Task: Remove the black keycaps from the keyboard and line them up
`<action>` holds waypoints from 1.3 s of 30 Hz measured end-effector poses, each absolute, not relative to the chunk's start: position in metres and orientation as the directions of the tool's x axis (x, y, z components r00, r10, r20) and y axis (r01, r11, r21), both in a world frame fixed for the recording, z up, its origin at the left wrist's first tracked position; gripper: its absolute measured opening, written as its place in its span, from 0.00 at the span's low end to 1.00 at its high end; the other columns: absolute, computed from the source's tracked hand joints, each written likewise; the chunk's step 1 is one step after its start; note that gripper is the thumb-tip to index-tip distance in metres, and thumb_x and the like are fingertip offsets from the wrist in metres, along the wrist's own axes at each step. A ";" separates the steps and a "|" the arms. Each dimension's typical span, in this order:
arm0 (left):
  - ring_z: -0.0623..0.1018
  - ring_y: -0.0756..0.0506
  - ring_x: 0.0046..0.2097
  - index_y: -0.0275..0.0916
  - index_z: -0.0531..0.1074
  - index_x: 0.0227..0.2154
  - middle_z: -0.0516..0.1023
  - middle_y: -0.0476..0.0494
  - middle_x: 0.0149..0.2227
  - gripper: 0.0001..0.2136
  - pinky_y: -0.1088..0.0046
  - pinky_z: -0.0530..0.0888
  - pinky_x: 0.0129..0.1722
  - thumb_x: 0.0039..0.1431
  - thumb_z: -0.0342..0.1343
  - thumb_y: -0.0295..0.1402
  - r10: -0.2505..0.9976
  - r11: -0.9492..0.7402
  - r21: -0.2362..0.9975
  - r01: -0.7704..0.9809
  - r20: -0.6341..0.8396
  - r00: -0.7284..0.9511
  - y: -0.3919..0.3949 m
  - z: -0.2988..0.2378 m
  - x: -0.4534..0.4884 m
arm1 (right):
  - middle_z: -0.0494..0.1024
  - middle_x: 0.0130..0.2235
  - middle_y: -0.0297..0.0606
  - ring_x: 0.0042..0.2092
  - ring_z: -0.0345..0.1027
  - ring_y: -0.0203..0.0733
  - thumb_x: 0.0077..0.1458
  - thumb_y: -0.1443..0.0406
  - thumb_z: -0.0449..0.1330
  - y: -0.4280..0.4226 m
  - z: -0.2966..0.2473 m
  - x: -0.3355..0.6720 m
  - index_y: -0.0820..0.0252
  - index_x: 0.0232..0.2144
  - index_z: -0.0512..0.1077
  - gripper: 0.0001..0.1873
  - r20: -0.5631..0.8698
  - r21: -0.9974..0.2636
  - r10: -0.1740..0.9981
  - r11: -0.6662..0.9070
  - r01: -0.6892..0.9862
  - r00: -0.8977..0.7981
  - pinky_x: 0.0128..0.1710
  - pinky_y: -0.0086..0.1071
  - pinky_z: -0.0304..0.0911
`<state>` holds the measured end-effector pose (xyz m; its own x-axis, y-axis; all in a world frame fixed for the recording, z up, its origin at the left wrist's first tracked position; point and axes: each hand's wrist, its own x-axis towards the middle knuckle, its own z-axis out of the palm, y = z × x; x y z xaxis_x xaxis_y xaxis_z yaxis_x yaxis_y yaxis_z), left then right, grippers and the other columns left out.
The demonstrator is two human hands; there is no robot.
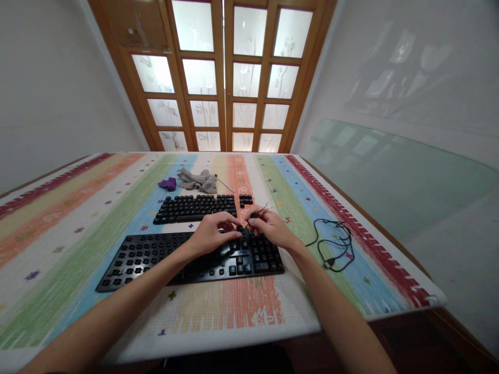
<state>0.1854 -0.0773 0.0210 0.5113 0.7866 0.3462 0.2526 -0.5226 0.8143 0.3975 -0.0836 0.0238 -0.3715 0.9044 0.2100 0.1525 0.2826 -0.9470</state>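
A black keyboard (134, 239) lies across the near part of the table. Its left side is stripped to bare switches, while keycaps (267, 254) still sit at its right end. Over its upper right area, my left hand (214, 231) has thumb and index finger closed around a small black piece that looks like a keycap (239, 228). Close beside it, my right hand (268, 226) grips a keycap puller (255, 215), its thin wire ends sticking out past the fingers. Behind the keyboard, loose black keycaps (195, 206) lie in rows, with a smaller group (246, 199) to their right.
A grey cloth (198, 181) and a purple cloth (167, 184) lie crumpled at the back, near a thin light-coloured stick (224, 183). The coiled black USB cable (335, 241) rests on the right. A striped tablecloth (70, 249) covers the table; wooden glazed doors (226, 78) stand beyond.
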 end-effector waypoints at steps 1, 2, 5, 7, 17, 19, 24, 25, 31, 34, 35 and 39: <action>0.78 0.48 0.34 0.35 0.78 0.36 0.80 0.42 0.35 0.09 0.71 0.76 0.36 0.55 0.64 0.35 0.773 -0.562 0.781 0.273 0.378 0.510 -0.076 0.022 0.186 | 0.70 0.27 0.29 0.24 0.64 0.32 0.56 0.64 0.54 -0.083 0.023 0.397 0.60 0.36 0.69 0.07 0.203 -0.946 0.916 0.275 0.172 -0.347 0.26 0.28 0.60; 0.78 0.48 0.34 0.35 0.78 0.34 0.80 0.42 0.35 0.07 0.71 0.76 0.36 0.56 0.63 0.34 0.760 -0.593 0.749 0.295 0.400 0.513 -0.074 0.023 0.187 | 0.70 0.27 0.29 0.23 0.64 0.32 0.55 0.64 0.54 -0.082 0.022 0.398 0.60 0.36 0.69 0.06 0.201 -0.944 0.926 0.270 0.190 -0.319 0.26 0.28 0.60; 0.78 0.49 0.32 0.35 0.77 0.32 0.80 0.44 0.31 0.06 0.73 0.75 0.34 0.56 0.61 0.32 0.754 -0.618 0.706 0.346 0.407 0.516 -0.069 0.026 0.192 | 0.69 0.26 0.28 0.23 0.64 0.31 0.55 0.65 0.54 -0.080 0.020 0.398 0.60 0.35 0.69 0.07 0.216 -0.938 0.943 0.272 0.213 -0.254 0.25 0.27 0.59; 0.77 0.49 0.31 0.34 0.77 0.36 0.80 0.44 0.32 0.08 0.74 0.75 0.32 0.55 0.62 0.33 0.757 -0.617 0.701 0.359 0.403 0.515 -0.065 0.027 0.196 | 0.69 0.25 0.28 0.22 0.64 0.32 0.55 0.65 0.53 -0.079 0.020 0.399 0.60 0.35 0.69 0.07 0.226 -0.939 0.944 0.277 0.205 -0.241 0.25 0.27 0.59; 0.76 0.49 0.32 0.35 0.76 0.40 0.79 0.44 0.34 0.08 0.72 0.74 0.35 0.58 0.57 0.25 0.641 -0.764 0.482 0.429 0.493 0.588 -0.056 0.026 0.207 | 0.69 0.24 0.29 0.24 0.64 0.35 0.54 0.64 0.52 -0.077 0.022 0.402 0.60 0.34 0.70 0.08 0.295 -0.888 0.948 0.318 0.333 -0.118 0.28 0.30 0.60; 0.77 0.48 0.35 0.35 0.76 0.41 0.79 0.43 0.36 0.08 0.71 0.74 0.37 0.59 0.57 0.25 0.631 -0.774 0.454 0.441 0.498 0.595 -0.051 0.024 0.206 | 0.70 0.24 0.31 0.25 0.65 0.36 0.53 0.64 0.53 -0.074 0.021 0.404 0.60 0.32 0.70 0.08 0.299 -0.884 0.953 0.292 0.364 -0.038 0.28 0.30 0.60; 0.78 0.45 0.38 0.37 0.78 0.37 0.80 0.42 0.36 0.06 0.68 0.74 0.42 0.58 0.58 0.26 0.613 -0.790 0.390 0.474 0.481 0.626 -0.025 0.019 0.213 | 0.72 0.24 0.34 0.27 0.68 0.39 0.51 0.64 0.53 -0.070 0.020 0.408 0.60 0.31 0.70 0.08 0.305 -0.892 0.942 0.231 0.388 0.139 0.30 0.32 0.62; 0.78 0.45 0.38 0.37 0.78 0.36 0.81 0.42 0.35 0.05 0.68 0.74 0.42 0.58 0.59 0.26 0.609 -0.793 0.383 0.474 0.471 0.638 -0.020 0.018 0.217 | 0.72 0.24 0.34 0.27 0.68 0.40 0.51 0.63 0.53 -0.070 0.020 0.408 0.60 0.31 0.71 0.08 0.315 -0.891 0.935 0.232 0.390 0.162 0.29 0.32 0.62; 0.78 0.45 0.35 0.35 0.79 0.33 0.81 0.42 0.32 0.07 0.70 0.73 0.39 0.53 0.58 0.22 0.597 -0.801 0.326 0.503 0.355 0.720 0.005 0.008 0.242 | 0.71 0.23 0.35 0.26 0.66 0.40 0.50 0.62 0.53 -0.068 0.020 0.411 0.59 0.30 0.70 0.08 0.342 -0.894 0.911 0.239 0.380 0.230 0.28 0.32 0.61; 0.77 0.44 0.36 0.36 0.79 0.30 0.80 0.42 0.31 0.06 0.70 0.72 0.39 0.52 0.58 0.22 0.583 -0.812 0.251 0.527 0.307 0.753 0.011 0.004 0.247 | 0.72 0.24 0.36 0.26 0.66 0.41 0.50 0.62 0.53 -0.068 0.020 0.412 0.59 0.29 0.70 0.08 0.335 -0.897 0.910 0.228 0.380 0.245 0.28 0.32 0.61; 0.77 0.43 0.37 0.36 0.79 0.29 0.79 0.41 0.30 0.05 0.70 0.72 0.40 0.52 0.59 0.23 0.582 -0.813 0.232 0.534 0.298 0.756 0.012 0.003 0.248 | 0.72 0.24 0.36 0.27 0.66 0.41 0.50 0.62 0.53 -0.068 0.020 0.412 0.59 0.29 0.71 0.08 0.333 -0.897 0.909 0.223 0.381 0.252 0.28 0.32 0.61; 0.76 0.43 0.36 0.36 0.79 0.25 0.79 0.41 0.28 0.05 0.68 0.71 0.40 0.51 0.59 0.23 0.583 -0.812 0.213 0.543 0.290 0.759 0.019 0.002 0.243 | 0.73 0.24 0.36 0.27 0.68 0.41 0.51 0.63 0.53 -0.069 0.022 0.412 0.60 0.29 0.71 0.09 0.322 -0.902 0.910 0.211 0.378 0.261 0.28 0.32 0.62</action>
<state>0.2434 0.0189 0.0019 0.7588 0.5834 0.2895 0.5432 -0.8122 0.2126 0.4115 -0.0694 0.0221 0.2611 0.9099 0.3224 0.3775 0.2112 -0.9016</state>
